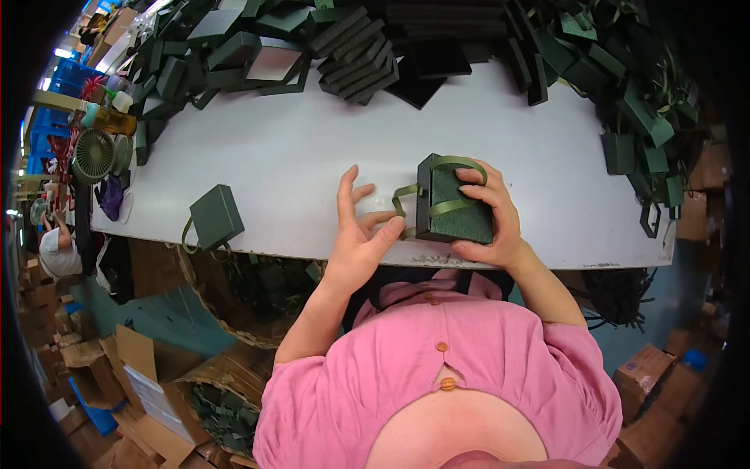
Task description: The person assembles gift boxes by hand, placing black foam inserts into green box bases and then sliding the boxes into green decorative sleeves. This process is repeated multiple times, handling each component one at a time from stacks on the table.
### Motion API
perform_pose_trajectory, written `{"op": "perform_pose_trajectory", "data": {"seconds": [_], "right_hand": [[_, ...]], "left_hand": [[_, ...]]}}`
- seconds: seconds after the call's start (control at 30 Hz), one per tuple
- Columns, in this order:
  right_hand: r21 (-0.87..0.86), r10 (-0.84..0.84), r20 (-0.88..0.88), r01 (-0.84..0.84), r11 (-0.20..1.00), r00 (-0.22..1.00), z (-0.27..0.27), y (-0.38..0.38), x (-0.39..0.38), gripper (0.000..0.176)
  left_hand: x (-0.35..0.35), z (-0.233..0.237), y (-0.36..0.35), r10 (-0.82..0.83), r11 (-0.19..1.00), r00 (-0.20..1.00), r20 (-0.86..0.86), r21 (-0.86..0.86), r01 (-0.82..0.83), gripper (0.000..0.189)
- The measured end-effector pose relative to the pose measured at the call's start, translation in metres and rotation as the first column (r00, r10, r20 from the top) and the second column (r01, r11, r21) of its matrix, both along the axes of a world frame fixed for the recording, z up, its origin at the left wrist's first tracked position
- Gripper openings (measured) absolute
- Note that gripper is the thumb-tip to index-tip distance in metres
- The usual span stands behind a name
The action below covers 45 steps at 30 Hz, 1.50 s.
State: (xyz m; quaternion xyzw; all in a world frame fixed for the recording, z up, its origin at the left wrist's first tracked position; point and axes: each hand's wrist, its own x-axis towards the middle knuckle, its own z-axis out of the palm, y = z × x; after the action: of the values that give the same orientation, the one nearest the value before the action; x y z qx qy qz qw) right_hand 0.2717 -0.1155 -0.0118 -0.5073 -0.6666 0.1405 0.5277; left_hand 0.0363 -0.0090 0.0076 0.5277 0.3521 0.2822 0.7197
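Observation:
A dark green gift box (462, 219) with a black side stands just above the table's near edge. My right hand (498, 215) is closed around its right side, fingers over the upper part and thumb at the lower edge. An olive-green ribbon (453, 206) crosses the box's face, and a strip of it loops over my right fingers. Left of the box, another ribbon loop (397, 197) sticks out. My left hand (363, 234) pinches this ribbon between thumb and a finger, its other fingers raised. A second green box (217, 217) with a ribbon loop lies on the left.
Piles of green boxes (234, 51) and black foam-like slabs (358, 59) line the back of the white table (312, 141). More boxes (644, 117) are heaped at right. A small fan (95, 152) stands at left. Below are filled baskets (223, 410) and cartons (152, 375).

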Motion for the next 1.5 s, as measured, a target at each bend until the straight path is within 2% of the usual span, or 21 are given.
{"op": "perform_pose_trajectory", "data": {"seconds": [0.07,0.17,0.3,0.37,0.4,0.47,0.53,0.6,0.67,0.73,0.83,0.87,0.97,1.0,1.1,1.2,1.23,1.27,1.3,1.4,1.5], "right_hand": [[0.0,-0.001,0.009,0.001,1.0,1.0,0.0,0.0,0.001,0.079],[-0.036,0.032,0.017,-0.031,0.999,0.999,0.0,-0.005,0.01,0.082],[-0.061,0.15,-0.058,-0.154,0.986,0.987,0.002,-0.009,0.008,0.085],[-0.051,0.109,-0.056,-0.112,0.992,0.992,0.002,-0.008,0.008,0.086],[-0.044,0.091,-0.054,-0.093,0.995,0.994,0.002,-0.007,0.008,0.086],[-0.048,0.025,-0.019,-0.026,0.999,1.0,0.001,-0.006,0.006,0.086],[-0.043,-0.045,0.011,0.046,0.998,0.999,-0.001,-0.006,0.005,0.087],[-0.024,-0.116,0.032,0.116,0.993,0.993,-0.005,-0.003,0.001,0.086],[-0.027,-0.146,0.02,0.146,0.989,0.989,-0.004,0.0,-0.007,0.086],[-0.028,-0.135,0.0,0.135,0.99,0.991,-0.006,0.0,-0.019,0.084],[-0.076,-0.176,-0.119,0.168,0.983,0.977,-0.011,0.0,-0.04,0.085],[-0.083,-0.196,-0.131,0.186,0.979,0.972,-0.011,0.0,-0.045,0.085],[-0.136,-0.254,-0.118,0.237,0.962,0.96,-0.01,0.004,-0.057,0.086],[-0.155,-0.254,-0.115,0.235,0.96,0.96,-0.008,0.006,-0.059,0.086],[-0.159,-0.272,-0.187,0.244,0.957,0.944,-0.011,0.01,-0.061,0.088],[-0.049,-0.193,-0.118,0.188,0.981,0.974,-0.021,0.011,-0.052,0.092],[-0.007,-0.141,-0.103,0.141,0.99,0.985,-0.021,0.012,-0.045,0.093],[0.032,-0.092,-0.092,0.096,0.995,0.991,-0.02,0.013,-0.04,0.094],[0.065,-0.048,-0.083,0.053,0.996,0.995,-0.02,0.011,-0.036,0.095],[0.032,-0.066,-0.017,0.066,0.997,0.998,-0.02,0.01,-0.026,0.098],[0.015,-0.093,0.072,0.092,0.996,0.993,-0.019,0.012,-0.024,0.099]], "left_hand": [[-0.002,0.004,0.008,-0.033,0.974,0.991,0.13,-0.218,0.062,0.087],[-0.015,-0.001,0.026,0.094,0.982,0.966,0.242,-0.183,-0.05,0.086],[-0.029,0.018,0.057,0.131,0.991,0.968,0.216,0.0,-0.134,0.079],[-0.026,0.017,0.062,0.125,0.988,0.972,0.199,0.065,-0.141,0.072],[-0.024,0.015,0.062,0.149,0.931,0.988,0.044,0.331,-0.155,0.068],[-0.016,0.008,0.06,0.296,0.64,0.93,-0.219,0.768,-0.023,0.059],[-0.009,0.017,0.042,0.313,0.374,0.924,-0.222,0.922,0.095,0.058],[0.001,0.021,0.012,0.255,0.274,0.942,-0.217,0.951,0.145,0.055],[0.014,0.012,-0.006,0.176,0.364,0.974,-0.141,0.929,0.069,0.046],[0.018,-0.011,-0.012,0.161,0.45,0.987,-0.005,0.89,-0.068,0.034],[0.023,-0.015,-0.017,0.188,0.57,0.965,0.184,0.779,-0.26,0.019],[0.025,-0.015,-0.014,0.184,0.61,0.962,0.202,0.744,-0.273,0.019],[0.026,-0.018,-0.007,0.247,0.508,0.946,0.21,0.803,-0.311,0.016],[0.027,-0.018,-0.001,0.235,0.384,0.944,0.232,0.87,-0.31,0.011],[0.024,-0.019,0.004,0.253,0.264,0.95,0.182,0.932,-0.249,0.011],[0.02,-0.02,0.002,0.175,0.368,0.964,0.199,0.895,-0.252,0.006],[0.02,-0.019,0.003,0.244,0.589,0.936,0.252,0.729,-0.35,0.013],[0.017,-0.017,0.004,0.321,0.757,0.905,0.278,0.499,-0.422,0.02],[0.011,-0.016,0.004,0.402,0.857,0.874,0.273,0.225,-0.464,0.027],[-0.004,-0.018,0.035,0.421,0.843,0.771,0.478,0.107,-0.527,0.039],[-0.022,-0.014,0.035,0.347,0.822,0.933,0.1,0.447,-0.353,0.041]]}}
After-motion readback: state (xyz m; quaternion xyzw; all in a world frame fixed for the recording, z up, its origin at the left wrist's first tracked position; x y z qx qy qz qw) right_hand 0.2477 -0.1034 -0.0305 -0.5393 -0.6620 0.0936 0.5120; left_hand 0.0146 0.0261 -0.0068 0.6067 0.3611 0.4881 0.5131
